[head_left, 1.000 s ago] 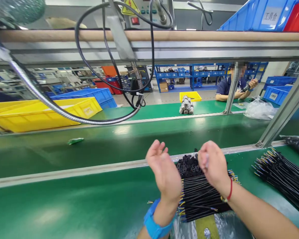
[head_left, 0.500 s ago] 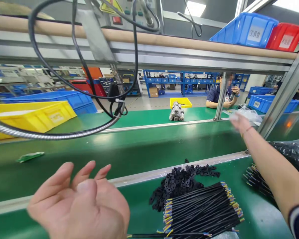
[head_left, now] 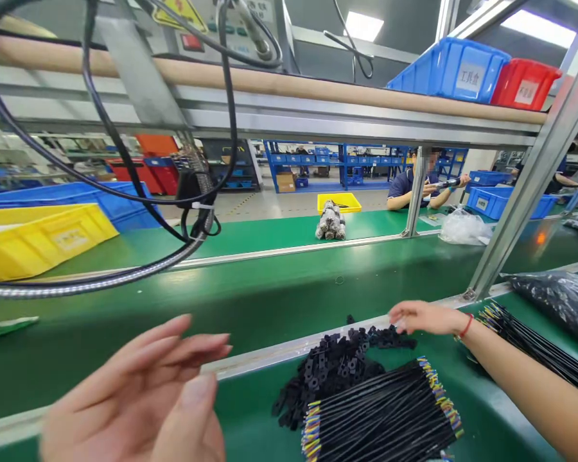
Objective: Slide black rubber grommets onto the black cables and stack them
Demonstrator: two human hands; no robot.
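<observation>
Black pieces [head_left: 328, 367], some holed, lie heaped — left hand [head_left: 137, 401] loosely spread, right hand [head_left: 426, 318] unclear in grip.

Blue bin [head_left: 446, 74] beside red bin [head_left: 545, 83] on the overhead shelf [head_left: 318, 90], yellow tray [head_left: 353, 203] farther back.

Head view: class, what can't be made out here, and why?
All in the head view:
Bare right hand: blur hides whether its fingers hold anything.
Flat bundle of black cables with coloured ends: near side cut off by the bottom edge.
Upper-right blue plastic bin: its walls hide any contents.
Pale label on the far-left yellow plastic bin: writing blurred.
</observation>
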